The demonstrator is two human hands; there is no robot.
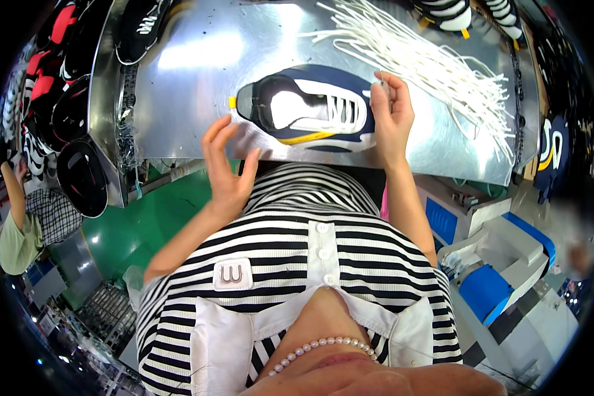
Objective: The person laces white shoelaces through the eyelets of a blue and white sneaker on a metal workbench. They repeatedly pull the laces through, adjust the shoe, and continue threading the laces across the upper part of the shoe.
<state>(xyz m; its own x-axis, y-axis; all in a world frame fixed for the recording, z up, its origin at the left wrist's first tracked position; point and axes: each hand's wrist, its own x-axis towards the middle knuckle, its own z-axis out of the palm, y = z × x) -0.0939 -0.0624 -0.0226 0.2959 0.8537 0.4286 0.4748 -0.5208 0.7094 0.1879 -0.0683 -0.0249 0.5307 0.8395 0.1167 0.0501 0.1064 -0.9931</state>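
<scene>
A navy sneaker [346, 78] lies on the metal table, its heel with a yellow pull tab to the left and its toe to the right. White lace [344, 112] crosses its tongue in several rows, and a yellow stripe runs along the near side. My left hand [228, 168] hovers just nearer than the heel, fingers spread and apart from the shoe, holding nothing. At the toe, my right hand [393, 119] has thumb and forefinger pinched together. Something small and greyish shows at those fingertips; it is too small to name.
Loose white laces [429, 69] lie in a long heap on the metal table [191, 86], beyond my right hand. Several dark shoes [82, 178] stand along the left; others [449, 16] are at the far right. A grey and blue machine [488, 264] stands below right. Another person [23, 228] works at far left.
</scene>
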